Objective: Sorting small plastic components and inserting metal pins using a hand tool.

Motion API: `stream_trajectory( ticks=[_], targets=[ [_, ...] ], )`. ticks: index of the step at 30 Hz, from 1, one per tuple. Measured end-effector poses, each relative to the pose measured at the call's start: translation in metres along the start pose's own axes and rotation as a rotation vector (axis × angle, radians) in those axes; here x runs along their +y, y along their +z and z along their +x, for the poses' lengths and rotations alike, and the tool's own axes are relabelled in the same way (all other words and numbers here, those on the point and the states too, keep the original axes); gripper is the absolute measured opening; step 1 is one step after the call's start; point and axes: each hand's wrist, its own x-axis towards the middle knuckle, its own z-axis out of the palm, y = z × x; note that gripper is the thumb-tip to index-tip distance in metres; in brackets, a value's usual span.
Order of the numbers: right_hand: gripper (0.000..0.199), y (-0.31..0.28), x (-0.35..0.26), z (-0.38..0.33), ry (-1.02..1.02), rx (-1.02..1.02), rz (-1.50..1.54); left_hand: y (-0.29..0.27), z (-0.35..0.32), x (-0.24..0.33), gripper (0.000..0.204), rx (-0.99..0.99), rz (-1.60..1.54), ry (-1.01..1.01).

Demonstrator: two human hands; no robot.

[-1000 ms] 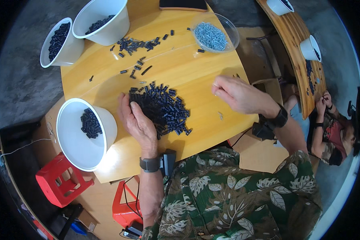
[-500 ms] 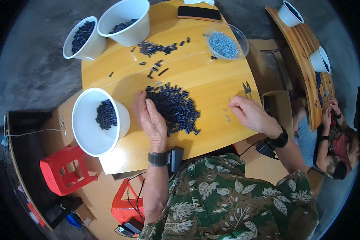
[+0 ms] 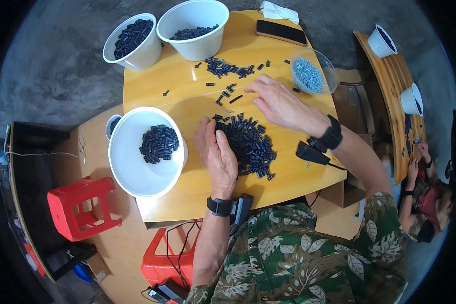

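A heap of small black cylindrical plastic pieces (image 3: 251, 149) lies on the yellow wooden table (image 3: 309, 190). Along its left side rests my left hand (image 3: 219, 159), fingers stretched out and the palm edge against the pieces; nothing shows in its grasp. My right hand (image 3: 283, 107) hovers past the heap's far right side, with thumb and fingers apart and no object visible between them. Near its fingertips lie a thin black strip (image 3: 236, 99) and a few loose black pieces (image 3: 229, 88). A white bucket (image 3: 119, 157), partly filled with black pieces, stands left of my left hand.
Two more white buckets (image 3: 195, 48) of black pieces stand at the far left, near a smaller scatter (image 3: 225, 68). A clear bowl of silvery screws (image 3: 309, 76), a phone (image 3: 281, 32) and tissue (image 3: 279, 12) lie far right. Another person (image 3: 423, 195) works at a bench (image 3: 390, 76).
My right hand has moved from the table's right side, leftward and away from me, to beyond the heap. My left hand stays beside the heap. The whole view has shifted.
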Motion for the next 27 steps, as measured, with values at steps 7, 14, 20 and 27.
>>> stream_trajectory(
  ticks=[7,14,20,27],
  targets=[
    [0.022,0.02,0.021,0.039,-0.005,-0.083,-0.034,-0.005,0.003,0.006,0.033,-0.022,0.024,0.015],
    [0.008,0.029,0.024,0.042,-0.007,-0.188,-0.025,-0.005,0.006,0.006,0.034,-0.063,0.045,-0.004],
    [0.008,0.027,0.033,0.038,0.065,-0.18,-0.258,-0.008,0.006,0.009,0.034,-0.094,0.031,-0.03],
    [0.01,0.022,0.039,0.055,0.2,-0.027,-0.359,-0.006,0.005,0.008,0.034,-0.09,0.026,-0.04]
  ],
)
